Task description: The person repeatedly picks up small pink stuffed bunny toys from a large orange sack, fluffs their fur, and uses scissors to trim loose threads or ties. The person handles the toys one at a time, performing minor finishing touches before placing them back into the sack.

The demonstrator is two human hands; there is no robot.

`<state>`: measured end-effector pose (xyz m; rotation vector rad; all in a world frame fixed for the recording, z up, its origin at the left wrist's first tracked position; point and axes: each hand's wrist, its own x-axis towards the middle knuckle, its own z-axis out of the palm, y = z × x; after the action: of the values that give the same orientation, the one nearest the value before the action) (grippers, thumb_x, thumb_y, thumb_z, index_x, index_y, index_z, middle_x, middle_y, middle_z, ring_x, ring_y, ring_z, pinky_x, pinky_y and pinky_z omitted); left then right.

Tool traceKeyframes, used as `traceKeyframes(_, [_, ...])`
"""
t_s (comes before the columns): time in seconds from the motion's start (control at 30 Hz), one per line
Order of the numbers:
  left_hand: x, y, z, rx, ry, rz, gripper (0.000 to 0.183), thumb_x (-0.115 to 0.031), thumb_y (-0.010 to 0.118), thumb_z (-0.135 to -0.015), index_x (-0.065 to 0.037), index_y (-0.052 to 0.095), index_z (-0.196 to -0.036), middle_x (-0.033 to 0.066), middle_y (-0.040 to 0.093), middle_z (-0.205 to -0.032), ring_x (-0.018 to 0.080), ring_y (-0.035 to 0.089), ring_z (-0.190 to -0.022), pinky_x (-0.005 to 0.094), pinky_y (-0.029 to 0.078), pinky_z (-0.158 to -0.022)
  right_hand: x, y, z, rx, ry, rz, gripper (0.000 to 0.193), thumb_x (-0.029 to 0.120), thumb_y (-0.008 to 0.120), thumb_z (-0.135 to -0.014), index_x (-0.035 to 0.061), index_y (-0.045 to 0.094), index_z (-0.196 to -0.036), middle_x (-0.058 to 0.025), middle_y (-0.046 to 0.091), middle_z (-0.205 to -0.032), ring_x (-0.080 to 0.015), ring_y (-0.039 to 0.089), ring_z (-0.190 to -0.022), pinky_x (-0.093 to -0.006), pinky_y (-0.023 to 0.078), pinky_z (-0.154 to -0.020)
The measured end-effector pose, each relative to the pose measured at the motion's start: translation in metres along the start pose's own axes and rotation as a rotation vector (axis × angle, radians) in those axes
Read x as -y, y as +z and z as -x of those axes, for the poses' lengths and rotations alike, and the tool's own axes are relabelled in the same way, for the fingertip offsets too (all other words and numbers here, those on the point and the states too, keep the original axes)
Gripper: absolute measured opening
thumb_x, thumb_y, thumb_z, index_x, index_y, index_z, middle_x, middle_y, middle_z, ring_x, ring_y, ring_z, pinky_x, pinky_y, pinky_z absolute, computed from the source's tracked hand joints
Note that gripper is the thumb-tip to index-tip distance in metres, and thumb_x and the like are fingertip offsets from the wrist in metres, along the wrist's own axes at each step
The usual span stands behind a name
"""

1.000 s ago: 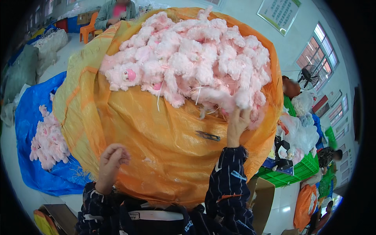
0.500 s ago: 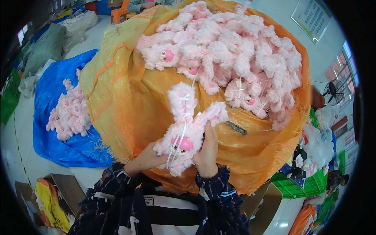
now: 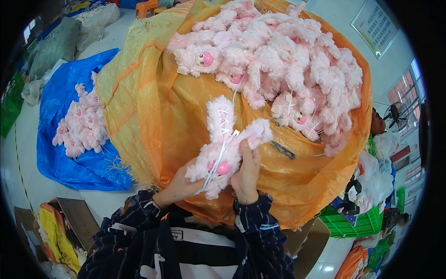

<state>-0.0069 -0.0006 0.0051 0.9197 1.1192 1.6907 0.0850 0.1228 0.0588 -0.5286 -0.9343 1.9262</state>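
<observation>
A pink plush bunny (image 3: 218,153) lies upside down to me, its long ears pointing away and its bright pink face patch towards me. White ribbon is laced up one ear and trails loose over the face. My left hand (image 3: 182,182) grips the toy's side from the left, its fingers partly hidden beneath the fur. From the right, my right hand (image 3: 247,173) holds it, thumb up against the base of the other ear. Small thread snips (image 3: 283,150) rest on the orange woven sheet (image 3: 297,181) just right of the toy.
A large heap of pink plush toys (image 3: 278,60) fills the sheet's far side. More lie on a blue sheet (image 3: 55,169) at left. Open cardboard boxes (image 3: 76,221) stand near left and right; a green crate (image 3: 355,225) holds bagged items. An orange stool (image 3: 146,8) is far off.
The bunny has tilted slightly in my hands, its face turning away and the ribbon shifting across it. Both hands keep their hold. The whole view has shifted a little.
</observation>
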Motion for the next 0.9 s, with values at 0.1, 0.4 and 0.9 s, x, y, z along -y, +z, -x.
traceKeyframes(0.1, [0.009,-0.003,0.000,-0.032,0.039,-0.019,0.042,-0.002,0.059,-0.076,0.001,0.044,-0.115,0.0068,0.051,-0.109,0.0125,0.049,-0.100,0.0281,0.040,-0.086,0.005,0.001,0.003,0.029,0.037,-0.043,0.027,0.014,0.051,-0.088,0.0021,0.048,-0.112,-0.0066,0.056,-0.105,-0.0138,0.053,-0.096,-0.0289,0.044,-0.083])
traceKeyframes(0.4, [0.015,-0.005,-0.001,-0.082,0.167,-0.216,0.041,-0.006,0.061,-0.075,0.001,0.046,-0.112,0.0075,0.052,-0.104,0.0141,0.050,-0.096,0.0289,0.041,-0.083,0.001,-0.017,0.002,0.131,-0.144,0.327,0.021,0.010,0.055,-0.085,0.0017,0.052,-0.104,-0.0035,0.057,-0.096,-0.0108,0.054,-0.086,-0.0250,0.044,-0.076])
traceKeyframes(0.9, [0.014,-0.006,0.000,0.124,-0.052,-0.049,0.052,-0.008,0.061,-0.079,0.000,0.038,-0.124,0.0058,0.052,-0.113,0.0114,0.049,-0.101,0.0282,0.040,-0.088,0.014,-0.017,-0.018,-0.079,-0.058,0.070,0.019,0.017,0.054,-0.086,0.0054,0.053,-0.101,-0.0020,0.057,-0.093,-0.0125,0.056,-0.084,-0.0267,0.046,-0.075])
